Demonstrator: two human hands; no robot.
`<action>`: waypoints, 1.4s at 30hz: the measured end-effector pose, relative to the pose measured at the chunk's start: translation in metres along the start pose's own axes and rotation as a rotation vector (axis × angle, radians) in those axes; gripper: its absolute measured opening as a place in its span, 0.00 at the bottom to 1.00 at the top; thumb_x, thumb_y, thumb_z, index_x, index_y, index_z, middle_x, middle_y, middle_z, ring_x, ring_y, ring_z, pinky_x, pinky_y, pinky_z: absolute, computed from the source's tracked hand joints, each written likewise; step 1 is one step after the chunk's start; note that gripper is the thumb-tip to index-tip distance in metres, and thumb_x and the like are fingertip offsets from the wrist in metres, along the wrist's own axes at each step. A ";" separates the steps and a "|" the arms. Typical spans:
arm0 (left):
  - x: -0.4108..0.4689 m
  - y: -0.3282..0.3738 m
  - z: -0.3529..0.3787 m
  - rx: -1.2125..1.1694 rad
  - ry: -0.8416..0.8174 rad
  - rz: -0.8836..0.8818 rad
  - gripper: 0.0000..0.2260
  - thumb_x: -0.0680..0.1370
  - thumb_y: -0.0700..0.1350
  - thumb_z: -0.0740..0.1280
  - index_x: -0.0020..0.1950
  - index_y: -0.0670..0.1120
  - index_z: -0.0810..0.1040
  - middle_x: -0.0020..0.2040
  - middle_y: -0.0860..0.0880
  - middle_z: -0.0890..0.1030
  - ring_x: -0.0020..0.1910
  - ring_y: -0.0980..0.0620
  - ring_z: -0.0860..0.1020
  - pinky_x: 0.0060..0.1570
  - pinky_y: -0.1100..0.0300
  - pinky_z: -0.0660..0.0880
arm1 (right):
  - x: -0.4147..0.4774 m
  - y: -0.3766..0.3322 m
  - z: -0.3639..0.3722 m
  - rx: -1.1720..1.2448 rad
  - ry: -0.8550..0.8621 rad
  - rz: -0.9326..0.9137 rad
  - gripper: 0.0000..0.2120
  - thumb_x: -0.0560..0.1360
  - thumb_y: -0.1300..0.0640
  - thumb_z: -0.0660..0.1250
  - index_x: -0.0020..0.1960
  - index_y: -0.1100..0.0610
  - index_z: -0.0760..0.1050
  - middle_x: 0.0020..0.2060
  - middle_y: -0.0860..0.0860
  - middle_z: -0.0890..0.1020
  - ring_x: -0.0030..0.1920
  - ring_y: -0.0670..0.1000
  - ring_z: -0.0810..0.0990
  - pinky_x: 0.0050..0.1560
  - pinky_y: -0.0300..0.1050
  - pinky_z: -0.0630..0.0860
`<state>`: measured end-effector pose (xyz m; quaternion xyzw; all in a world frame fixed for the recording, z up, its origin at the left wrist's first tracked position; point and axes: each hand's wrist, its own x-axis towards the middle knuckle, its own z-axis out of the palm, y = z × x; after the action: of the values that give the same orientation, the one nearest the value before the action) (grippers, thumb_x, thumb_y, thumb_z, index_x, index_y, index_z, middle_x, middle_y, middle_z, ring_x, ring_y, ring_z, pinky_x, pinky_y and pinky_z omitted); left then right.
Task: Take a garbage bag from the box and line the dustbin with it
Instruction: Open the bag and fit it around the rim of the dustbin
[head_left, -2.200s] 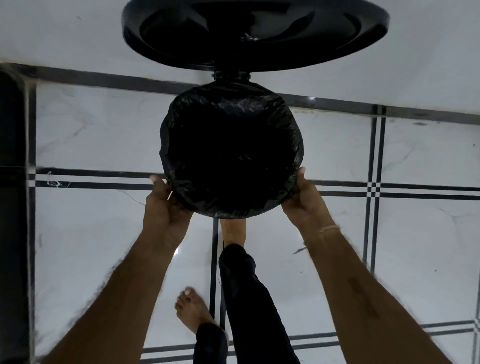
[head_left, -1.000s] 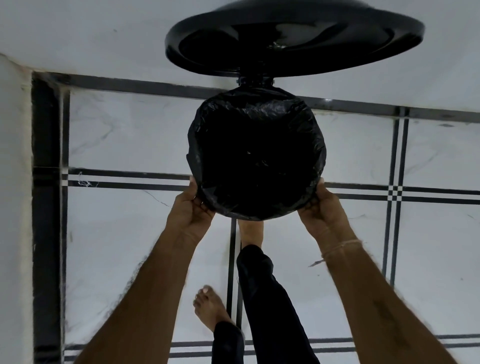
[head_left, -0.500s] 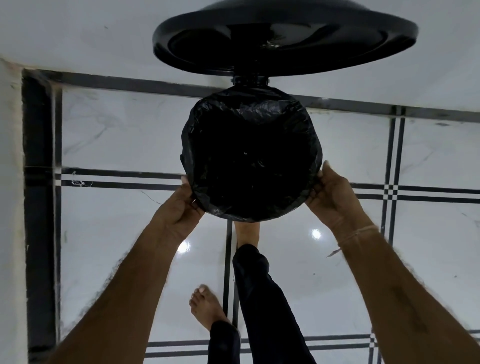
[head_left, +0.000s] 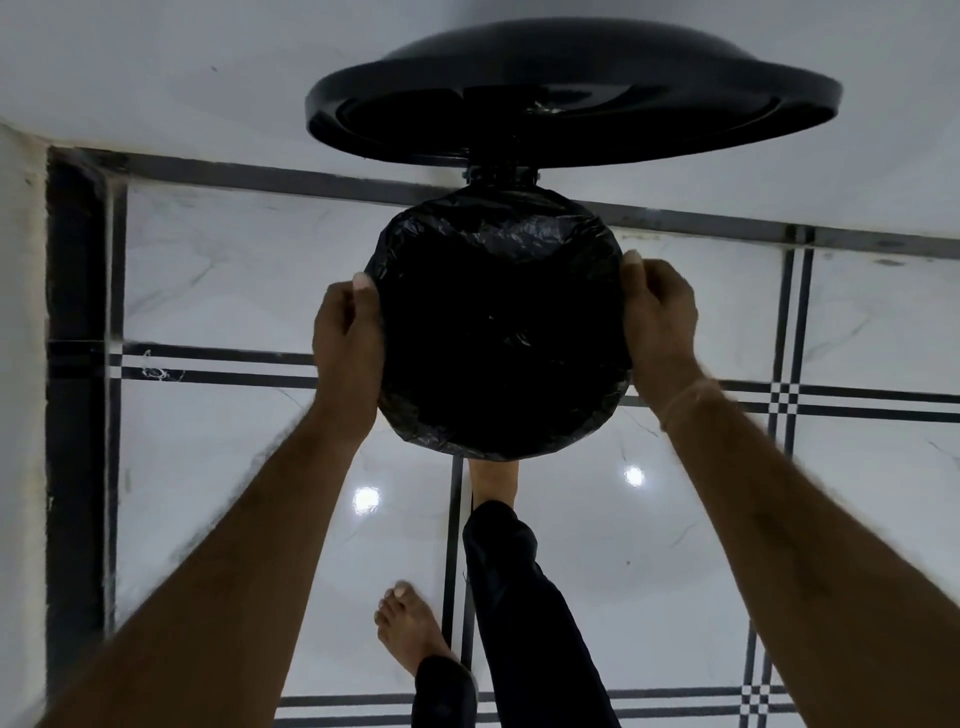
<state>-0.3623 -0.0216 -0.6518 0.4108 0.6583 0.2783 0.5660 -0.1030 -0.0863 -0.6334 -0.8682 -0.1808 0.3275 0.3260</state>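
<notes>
Two hands on black garbage bag (head_left: 501, 332): left hand (head_left: 345, 332) grips left edge, right hand (head_left: 657, 322) grips right edge, both curled round it. Bag between hands, folded over rim of dustbin (head_left: 501, 175); lid (head_left: 571, 104) raised beyond hands. Tiled floor (head_left: 234, 467) beneath.

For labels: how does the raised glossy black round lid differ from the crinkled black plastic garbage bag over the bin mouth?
Lid is smooth and glossy; garbage bag is wrinkled. Lid looks wider than bag. Lid is untouched; left hand and right hand grip the bag. Both black, round.
</notes>
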 end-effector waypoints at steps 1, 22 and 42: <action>0.007 0.003 0.003 0.032 -0.007 0.028 0.13 0.85 0.53 0.58 0.46 0.46 0.71 0.39 0.53 0.73 0.40 0.54 0.72 0.41 0.57 0.72 | 0.013 -0.006 0.004 0.012 -0.044 0.029 0.20 0.80 0.41 0.63 0.50 0.57 0.83 0.44 0.51 0.85 0.51 0.55 0.84 0.57 0.53 0.82; 0.087 0.062 0.015 -0.004 -0.358 -0.490 0.08 0.78 0.50 0.71 0.42 0.48 0.79 0.30 0.52 0.83 0.31 0.53 0.84 0.39 0.57 0.80 | 0.094 -0.063 0.023 0.133 -0.607 0.305 0.10 0.81 0.53 0.69 0.54 0.60 0.82 0.40 0.53 0.88 0.36 0.49 0.87 0.39 0.42 0.85; 0.044 0.019 0.006 -0.148 -0.174 -0.260 0.22 0.83 0.62 0.57 0.49 0.44 0.77 0.47 0.43 0.79 0.47 0.46 0.81 0.52 0.51 0.81 | 0.065 -0.020 -0.013 0.133 -0.488 0.070 0.25 0.81 0.42 0.66 0.60 0.65 0.79 0.53 0.58 0.85 0.54 0.56 0.84 0.54 0.48 0.83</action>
<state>-0.3527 0.0255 -0.6604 0.3018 0.6322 0.2141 0.6807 -0.0494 -0.0436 -0.6418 -0.7460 -0.2020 0.5495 0.3174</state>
